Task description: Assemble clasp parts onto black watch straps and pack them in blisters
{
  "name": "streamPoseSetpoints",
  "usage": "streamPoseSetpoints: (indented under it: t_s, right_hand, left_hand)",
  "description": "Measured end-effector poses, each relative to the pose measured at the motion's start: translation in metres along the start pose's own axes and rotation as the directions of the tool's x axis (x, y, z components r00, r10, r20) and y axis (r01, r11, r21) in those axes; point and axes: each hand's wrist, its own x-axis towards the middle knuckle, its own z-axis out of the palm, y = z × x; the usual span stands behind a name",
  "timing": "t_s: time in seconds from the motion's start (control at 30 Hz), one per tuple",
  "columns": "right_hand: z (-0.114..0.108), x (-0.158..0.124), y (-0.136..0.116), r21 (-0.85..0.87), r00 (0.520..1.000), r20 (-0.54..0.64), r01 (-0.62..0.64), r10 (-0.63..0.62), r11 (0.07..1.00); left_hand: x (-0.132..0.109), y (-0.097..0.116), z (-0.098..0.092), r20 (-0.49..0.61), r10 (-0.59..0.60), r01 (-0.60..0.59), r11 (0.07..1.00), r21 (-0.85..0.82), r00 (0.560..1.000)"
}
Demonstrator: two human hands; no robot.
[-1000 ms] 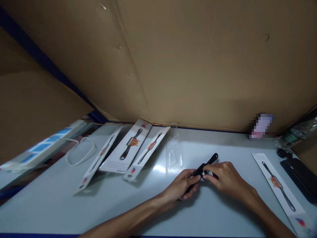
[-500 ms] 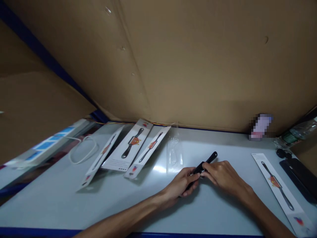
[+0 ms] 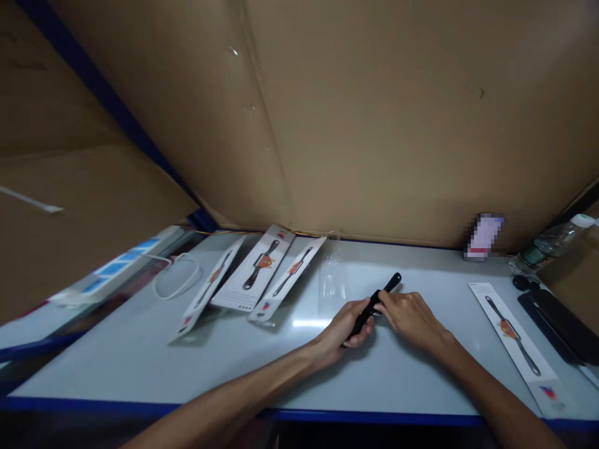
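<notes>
Over the middle of the table, my left hand (image 3: 344,330) is wrapped round the lower handle of a black spokeshave (image 3: 394,282). The tool slants, its far handle pointing up and to the right. At its middle, the thumb and fingers of my right hand (image 3: 408,312) pinch it from the right; the exact part between those fingertips is hidden. Beyond my hands lies a clear plastic blister shell (image 3: 331,284). To the right is a printed card (image 3: 498,312) picturing a spokeshave.
Several similar printed packages, such as this card (image 3: 255,280), lean on one another at the back left. A white power strip (image 3: 121,265) with a looped white cable (image 3: 175,290) is further left. At right are a phone (image 3: 485,236), a plastic bottle (image 3: 550,246) and a black case (image 3: 556,324).
The view has shifted, so the table's front edge shows more. Both hands still hold the spokeshave at nearly the same place, with only slight finger movement.
</notes>
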Motion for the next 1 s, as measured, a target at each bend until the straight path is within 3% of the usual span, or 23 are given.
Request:
streamPoseSetpoints:
  t_s: [0.13, 0.3, 0.47, 0.6, 0.73, 0.9, 1.0]
  right_hand:
    - [0.003, 0.003, 0.013, 0.183, 0.977, -0.13, -0.145, 0.17, 0.972]
    - [0.015, 0.01, 0.037, 0.341, 0.887, -0.258, -0.287, 0.382, 0.895]
    - [0.03, 0.013, 0.06, 0.409, 0.857, -0.281, -0.3, 0.432, 0.862]
    - [0.035, 0.014, 0.065, 0.349, 0.842, -0.297, -0.343, 0.45, 0.872]
    - [0.034, 0.008, 0.069, 0.251, 0.852, -0.341, -0.325, 0.397, 0.912]
    - [0.029, -0.005, 0.078, 0.148, 0.951, -0.277, -0.096, 0.135, 0.984]
    - [0.027, -0.006, 0.077, 0.069, 0.955, -0.291, -0.045, 0.063, 0.997]
  left_hand:
    - [0.005, -0.003, 0.002, -0.004, 0.066, -0.066, 0.998, -0.001, 0.998]
    - [0.013, -0.004, 0.004, 0.006, 0.159, -0.158, 0.981, 0.109, 0.987]
    - [0.021, -0.012, 0.0, 0.038, 0.27, -0.272, 0.938, 0.217, 0.962]
    - [0.028, -0.025, -0.005, 0.056, 0.393, -0.382, 0.836, 0.394, 0.918]
    - [0.032, -0.028, -0.009, 0.06, 0.517, -0.468, 0.712, 0.524, 0.854]
    - [0.03, -0.011, -0.011, 0.029, 0.477, -0.445, 0.793, 0.415, 0.878]
    - [0.021, 0.003, -0.006, 0.06, 0.446, -0.435, 0.822, 0.368, 0.893]
